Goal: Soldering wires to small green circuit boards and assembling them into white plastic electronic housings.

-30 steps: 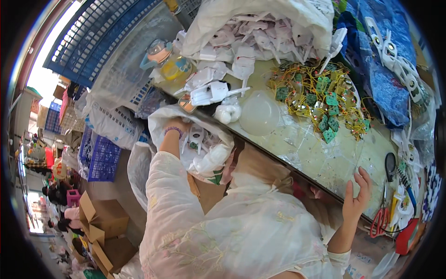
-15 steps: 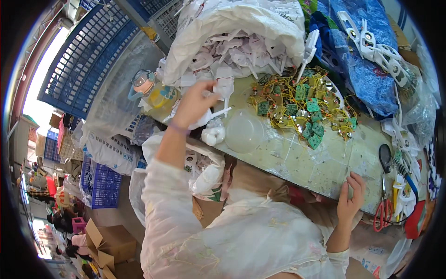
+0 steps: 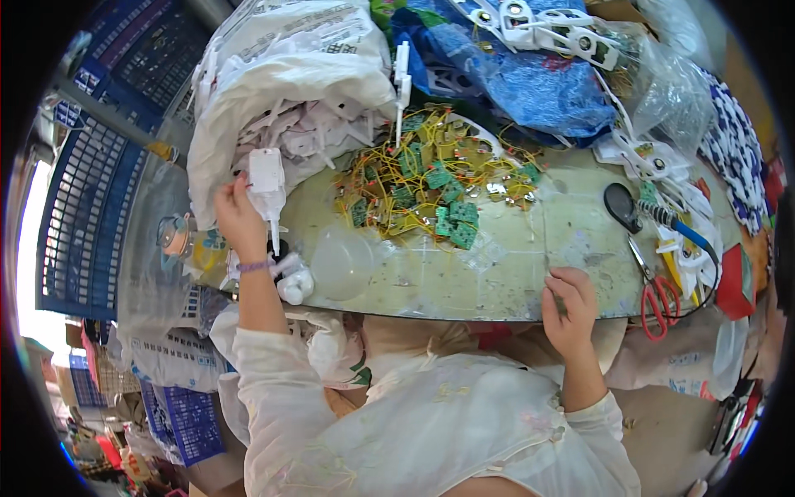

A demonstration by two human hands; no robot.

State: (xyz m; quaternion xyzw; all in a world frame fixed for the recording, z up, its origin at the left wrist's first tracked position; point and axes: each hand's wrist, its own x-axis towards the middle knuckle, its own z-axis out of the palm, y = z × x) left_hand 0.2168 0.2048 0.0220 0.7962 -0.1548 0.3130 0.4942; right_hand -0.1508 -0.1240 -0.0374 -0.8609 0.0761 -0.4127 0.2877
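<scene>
My left hand pinches a white plastic housing by its side, with fingers closed on it. The housing has a squarish body and a narrow stem that points toward the table's front edge. Just beyond it, a big white sack lies open, full of similar white plastic pieces. My right hand rests at the front edge of the table, fingers loosely bent and apart, holding nothing. Between the hands and farther back spreads a heap of green circuit boards with yellow wires.
A translucent round lid or dish lies near the front left, beside a small white bundle. On the right are red-handled scissors, a blue-handled soldering iron and a red box. Blue plastic wrapping lies at the back.
The view has swung to the left. My left hand has taken hold of a white housing and lifted it by the sack's mouth. The right hand stays at the table edge.
</scene>
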